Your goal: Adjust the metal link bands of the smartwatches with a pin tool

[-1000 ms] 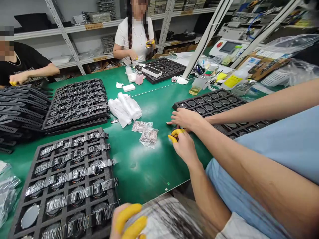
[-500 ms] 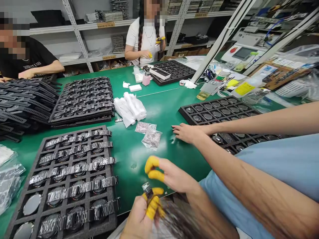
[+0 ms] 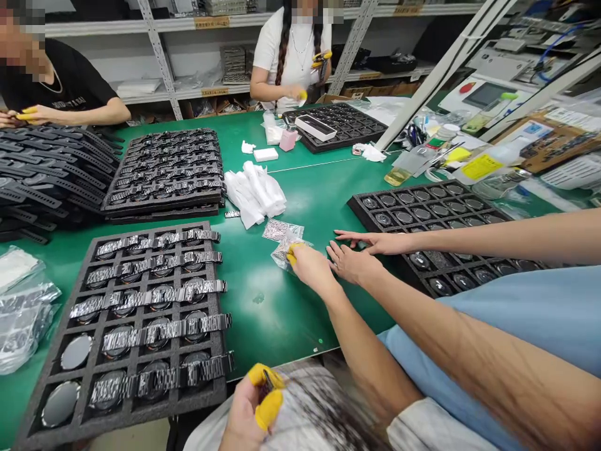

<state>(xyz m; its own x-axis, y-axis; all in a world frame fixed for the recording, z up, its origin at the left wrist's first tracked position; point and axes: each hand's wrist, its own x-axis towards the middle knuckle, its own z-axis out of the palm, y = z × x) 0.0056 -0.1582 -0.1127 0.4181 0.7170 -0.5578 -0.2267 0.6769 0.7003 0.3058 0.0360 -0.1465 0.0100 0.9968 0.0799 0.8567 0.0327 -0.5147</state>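
My left hand (image 3: 251,404), with yellow finger cots, is low over my lap. Its thumb and finger close on a black watch band (image 3: 267,378), of which just a dark edge shows. Out over the table, my right hand (image 3: 310,268) pinches with yellow-covered fingertips at a small clear plastic bag of thin metal pins (image 3: 280,254). A similar bag of pins (image 3: 276,229) lies just beyond it. To the left, a dark foam tray (image 3: 213,326) holds several round watches with black link bands (image 3: 159,294). Two round watch heads without bands (image 3: 61,404) sit in its near-left pockets.
A co-worker's two hands (image 3: 359,260) rest close to my right hand, beside another watch tray (image 3: 375,228). White cloths (image 3: 256,194) lie beyond the bags. Stacked trays (image 3: 164,169) and black straps (image 3: 42,175) stand back left. Two people sit across the green table (image 3: 323,194).
My right hand has moved from near my left hand, forward to the bag of pins. My left hand has lowered toward my lap. The co-worker's second hand has come into sight.
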